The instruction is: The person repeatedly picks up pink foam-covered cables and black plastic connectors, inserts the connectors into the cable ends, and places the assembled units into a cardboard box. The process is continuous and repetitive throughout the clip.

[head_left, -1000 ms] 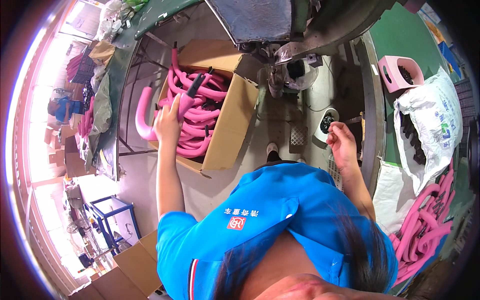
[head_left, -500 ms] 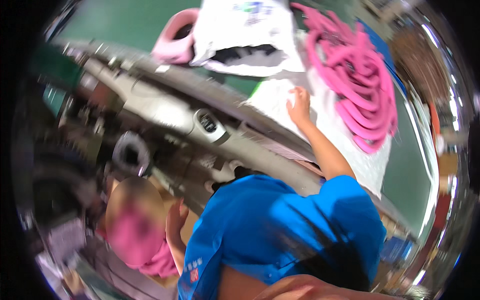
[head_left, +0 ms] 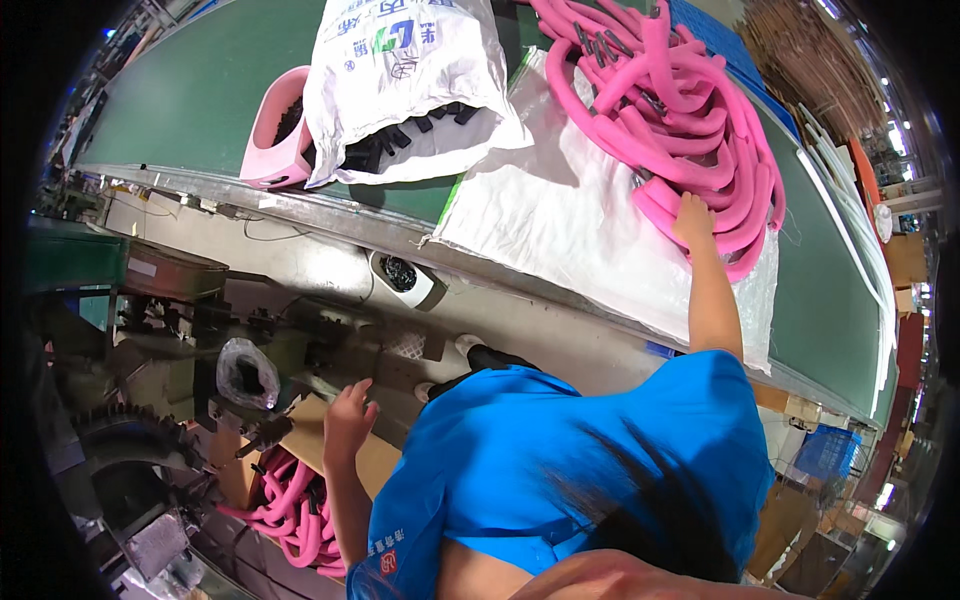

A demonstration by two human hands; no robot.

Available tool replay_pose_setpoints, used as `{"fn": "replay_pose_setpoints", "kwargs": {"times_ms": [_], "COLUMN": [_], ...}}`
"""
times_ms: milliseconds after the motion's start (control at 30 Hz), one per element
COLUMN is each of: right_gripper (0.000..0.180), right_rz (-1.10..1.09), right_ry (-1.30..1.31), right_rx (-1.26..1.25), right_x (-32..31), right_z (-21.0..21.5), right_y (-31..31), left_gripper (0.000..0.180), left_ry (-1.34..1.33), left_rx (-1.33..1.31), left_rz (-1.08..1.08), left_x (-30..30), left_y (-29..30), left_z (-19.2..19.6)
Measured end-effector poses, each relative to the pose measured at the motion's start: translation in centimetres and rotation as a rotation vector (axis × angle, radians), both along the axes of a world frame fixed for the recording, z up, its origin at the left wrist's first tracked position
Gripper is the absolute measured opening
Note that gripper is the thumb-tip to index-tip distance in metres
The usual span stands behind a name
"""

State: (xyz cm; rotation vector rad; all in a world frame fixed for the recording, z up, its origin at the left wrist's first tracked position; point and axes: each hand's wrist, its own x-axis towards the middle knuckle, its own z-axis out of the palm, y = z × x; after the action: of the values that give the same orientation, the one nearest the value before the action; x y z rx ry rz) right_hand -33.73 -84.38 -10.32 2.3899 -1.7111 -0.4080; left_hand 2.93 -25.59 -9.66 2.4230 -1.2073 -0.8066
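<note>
On the green table, my right hand (head_left: 694, 222) reaches into a heap of pink foam-covered tubes (head_left: 705, 140) and is closed over one near the heap's front edge; the fingertips are partly hidden. Some tubes show dark ends. The heap lies partly on a flat white plastic sheet or sack (head_left: 545, 215). My left hand (head_left: 350, 425) hangs in the air at the lower left, fingers apart and nothing in it. Below and left of it, a cardboard box (head_left: 320, 430) holds more pink foam tubes (head_left: 295, 505).
A white woven sack (head_left: 405, 70) with black pieces in its mouth lies on the green table (head_left: 190, 110). Beside it stands a pink cut-open container (head_left: 270, 150). A white container (head_left: 405, 280) of dark pieces is below the table edge. Machinery (head_left: 130, 430) stands at left.
My right hand has moved right, from the white sheet to the pink tubes. My left hand has risen slightly. The view has shifted, and the box of tubes now shows clearly.
</note>
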Motion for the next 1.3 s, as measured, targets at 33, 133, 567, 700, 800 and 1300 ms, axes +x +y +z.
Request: {"fn": "replay_pose_setpoints", "kwargs": {"times_ms": [33, 133, 567, 700, 800, 1300], "right_gripper": [0.054, 0.066, 0.050, 0.015, 0.019, 0.037], "right_rz": [0.079, 0.303, 1.366, 0.895, 0.859, 0.812], "right_ry": [-0.065, -0.308, -1.176, -1.138, -1.107, -0.249], "right_rx": [0.136, 0.427, 0.921, 1.308, 0.563, 0.279], "right_x": [0.1, 1.0, 25.2, 32.6, 40.5, 50.7], "right_z": [0.9, 1.5, 7.8, 7.1, -2.0, -5.4], "right_y": [-0.8, -2.1, 30.0, 22.1, 12.5, 10.5], "left_gripper": [0.043, 0.043, 0.036, 0.017, 0.022, 0.041], "left_ry": [-0.015, -0.044, 0.799, 0.732, 0.675, -0.110], "left_rx": [-0.001, -0.031, -0.843, -0.995, -1.131, -0.396], "left_rz": [-0.054, -0.190, 0.462, 0.602, 0.647, 0.895], "left_x": [-0.1, -0.5, -3.3, -2.2, -4.2, -9.2], "left_y": [-1.3, -5.0, -15.1, -4.9, 0.9, 2.4], "left_z": [-0.1, -0.1, 8.8, 10.3, 14.5, 14.7]}}
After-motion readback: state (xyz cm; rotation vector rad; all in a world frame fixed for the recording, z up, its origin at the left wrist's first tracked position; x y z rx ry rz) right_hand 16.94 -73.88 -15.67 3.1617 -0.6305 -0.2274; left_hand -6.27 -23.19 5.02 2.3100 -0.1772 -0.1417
